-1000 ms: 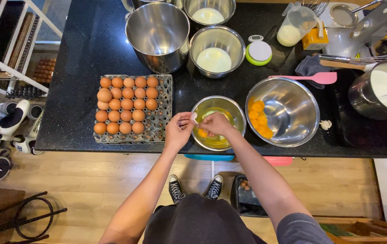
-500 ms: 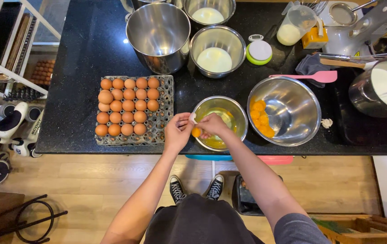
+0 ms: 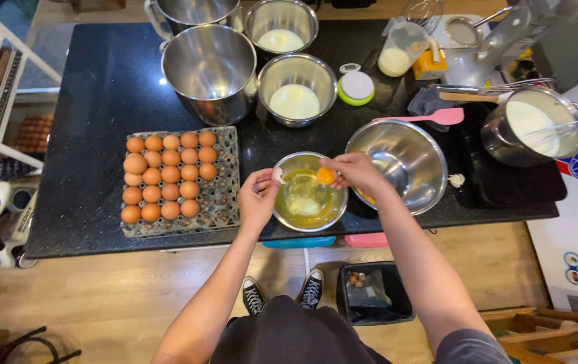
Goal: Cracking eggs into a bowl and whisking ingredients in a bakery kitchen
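place: baking kitchen | evidence: black counter (image 3: 100,101), egg tray (image 3: 221,202), steel mixing bowls (image 3: 407,158), whisk (image 3: 505,87)

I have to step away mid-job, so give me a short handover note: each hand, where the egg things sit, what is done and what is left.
Left hand: holds an eggshell half at the rim of the small steel bowl.
Right hand: holds a yolk over that bowl, in its fingers or a shell half; hard to tell.
Things: the small bowl holds whites; the egg tray sits left, partly emptied; the large bowl sits right.
Done: this egg is cracked, its white in the small bowl.
Left: yolk not yet set down; many eggs remain.
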